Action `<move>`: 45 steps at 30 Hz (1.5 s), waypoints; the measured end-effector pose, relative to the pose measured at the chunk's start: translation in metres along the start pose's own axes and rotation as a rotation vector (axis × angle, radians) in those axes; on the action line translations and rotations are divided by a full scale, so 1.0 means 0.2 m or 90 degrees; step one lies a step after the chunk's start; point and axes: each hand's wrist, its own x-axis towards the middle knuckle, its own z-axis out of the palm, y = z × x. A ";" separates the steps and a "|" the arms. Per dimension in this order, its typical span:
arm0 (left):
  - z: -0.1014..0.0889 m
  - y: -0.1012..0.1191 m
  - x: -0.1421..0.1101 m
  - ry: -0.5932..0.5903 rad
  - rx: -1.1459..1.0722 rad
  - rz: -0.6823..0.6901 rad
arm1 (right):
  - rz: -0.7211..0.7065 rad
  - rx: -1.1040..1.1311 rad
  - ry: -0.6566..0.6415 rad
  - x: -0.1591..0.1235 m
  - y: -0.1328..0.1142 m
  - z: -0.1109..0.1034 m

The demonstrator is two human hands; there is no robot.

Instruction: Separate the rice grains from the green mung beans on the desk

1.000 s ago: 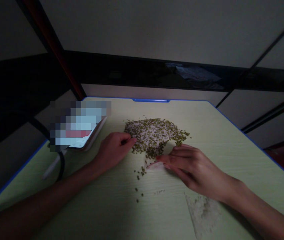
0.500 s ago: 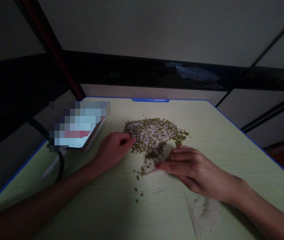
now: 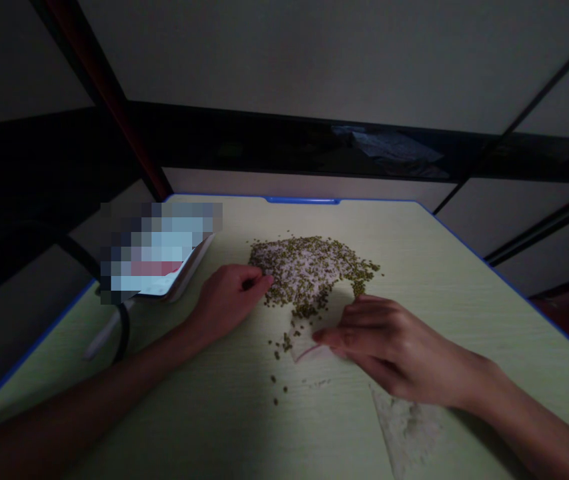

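A heap of green beans mixed with white rice grains (image 3: 309,267) lies in the middle of a pale green table (image 3: 214,413). My left hand (image 3: 227,297) rests at the heap's left edge, fingers curled, fingertips pinched at the grains. My right hand (image 3: 379,337) lies flat just below the heap, fingers together and stretched leftward, their tips pressing a small smear of white grains (image 3: 307,350). A separate patch of white rice (image 3: 409,427) lies near my right wrist. Several loose beans (image 3: 279,383) are scattered below the heap.
A lit phone with a blurred screen (image 3: 159,257) sits propped at the table's left, with a dark cable (image 3: 121,327) and a white pen-like stick (image 3: 101,337) beside it. The table has a blue rim (image 3: 301,200); dark frames and a wall stand behind.
My right hand has slid a little toward me, dragging the small smear of white grains away from the heap. My left hand has stayed in place.
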 end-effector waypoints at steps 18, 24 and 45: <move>-0.01 0.01 -0.01 -0.004 0.002 -0.005 | 0.186 -0.014 0.098 0.01 -0.01 0.03; -0.01 0.01 -0.01 -0.003 0.010 -0.008 | 0.194 -0.012 0.112 0.02 -0.01 0.04; 0.00 0.00 0.00 -0.003 0.000 -0.003 | 0.122 -0.054 0.107 0.03 -0.01 0.07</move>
